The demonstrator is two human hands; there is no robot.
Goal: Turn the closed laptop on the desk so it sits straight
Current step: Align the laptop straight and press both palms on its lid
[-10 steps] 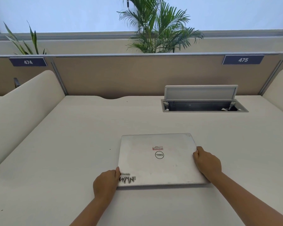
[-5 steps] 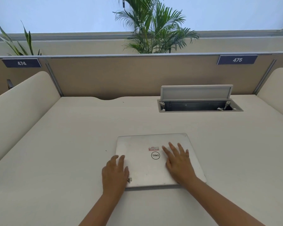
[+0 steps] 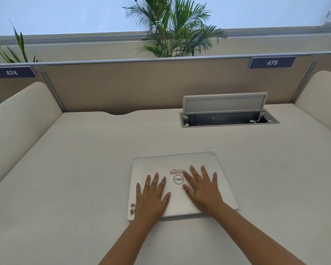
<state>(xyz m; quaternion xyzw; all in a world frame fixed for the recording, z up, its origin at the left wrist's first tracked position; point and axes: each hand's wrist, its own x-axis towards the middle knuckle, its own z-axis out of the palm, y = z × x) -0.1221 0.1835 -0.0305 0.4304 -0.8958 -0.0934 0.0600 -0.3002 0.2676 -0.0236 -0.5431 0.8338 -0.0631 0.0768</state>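
On top of the closed laptop (image 3: pixel 182 186), both hands are lying flat, palms down and fingers spread. The left hand (image 3: pixel 151 197) is pressing the lid on the near-left side of the round logo (image 3: pixel 178 180), partly covering a sticker (image 3: pixel 132 208) at the laptop's near-left corner. The right hand (image 3: pixel 203 190) is resting on the other side of the logo, its fingertips reaching past the small red-and-white label (image 3: pixel 176 171). Neither grip is closing around anything: the fingers are fully open and only bearing down on the lid, not curling over any edge.

The laptop is lying on the pale surface (image 3: pixel 75 169), near the person and well apart from the open cable hatch (image 3: pixel 227 119) at the far right of it. Beyond the hatch, a tan partition (image 3: pixel 141 87) is carrying number plates, with a palm (image 3: pixel 176 29) rising behind it.

Judging by the laptop's far edge against the partition line, it is sitting nearly square, though the far edge is tilting slightly, rising toward the right; the wide lens makes this hard to tell. The turning looks mostly done. What is left, it seems, is a small final nudge if any, then lifting the hands off.
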